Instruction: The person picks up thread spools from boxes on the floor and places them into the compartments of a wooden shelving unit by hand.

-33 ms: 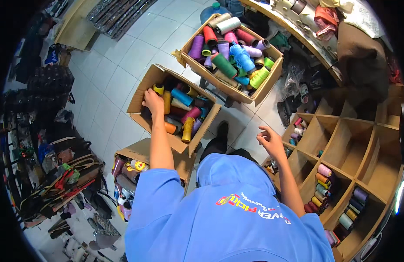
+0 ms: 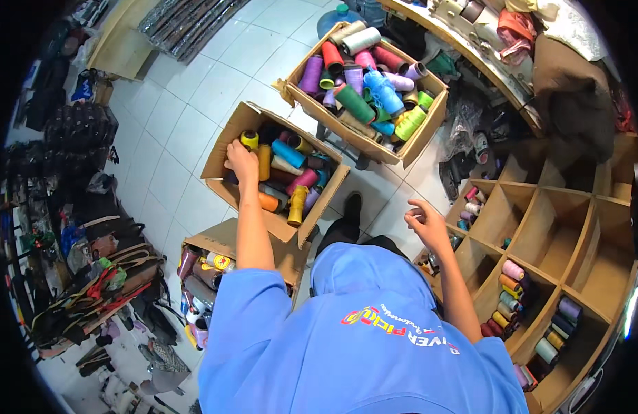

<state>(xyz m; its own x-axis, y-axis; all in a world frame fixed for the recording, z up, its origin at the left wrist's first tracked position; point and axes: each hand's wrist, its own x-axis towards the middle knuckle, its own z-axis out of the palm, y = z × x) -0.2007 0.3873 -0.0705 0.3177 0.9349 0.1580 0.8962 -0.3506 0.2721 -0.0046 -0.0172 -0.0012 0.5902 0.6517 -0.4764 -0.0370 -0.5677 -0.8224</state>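
My left hand (image 2: 243,163) reaches over the near-left side of an open cardboard box (image 2: 217,146) filled with thread spools. Its fingers point down beside a yellow spool (image 2: 249,140); their tips are hidden, so I cannot tell whether they grip anything. Around it lie a mustard spool (image 2: 264,162), a blue spool (image 2: 288,154), a magenta spool (image 2: 302,181) and an orange spool (image 2: 269,201). Across one corner rests a golden-yellow cone (image 2: 296,206). My right hand (image 2: 426,222) hovers empty left of the wooden shelf, fingers loosely bent and apart.
A second cardboard box (image 2: 384,150), heaped with coloured spools, stands farther off. Below my left forearm is another box (image 2: 215,236) of spools. The compartmented wooden shelf (image 2: 544,228) on the right holds rows of spools. Bags and straps (image 2: 91,297) clutter the left side.
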